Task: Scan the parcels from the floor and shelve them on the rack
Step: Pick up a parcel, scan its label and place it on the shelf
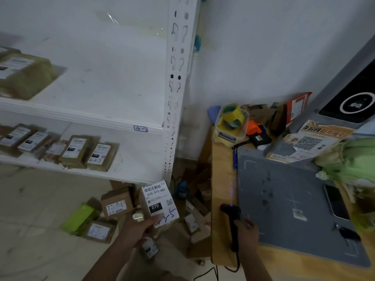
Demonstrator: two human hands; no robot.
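A person's left hand (138,230) holds a small white-labelled parcel (159,201) just below the foot of the rack's corner post (174,98), label towards the camera. The thumb presses on the label's lower part and the other fingers, hidden behind the box, appear to wrap its back.

Right of the post, the right hand (246,230) has its fingers curled round the handle of a black scanner (231,220), which rests on the edge of a wooden table (222,179). The scanner's lit head points away from the person.

The parcel is upright, with its long axis leaning slightly towards the post's left. Its barcode is along the top edge, above the printed "070-070-A80", a black "070" block and a blue handwritten "4-3-5".

The barcode lies to the left of the scanner head and apart from it, so the scan looks likely to depend on turning one to face the other.

Left of the post, brown parcels on the lower shelf (101,157) include one marked in the same hand, which suggests that tier is the destination. More boxes (116,205) wait on the floor below the post.
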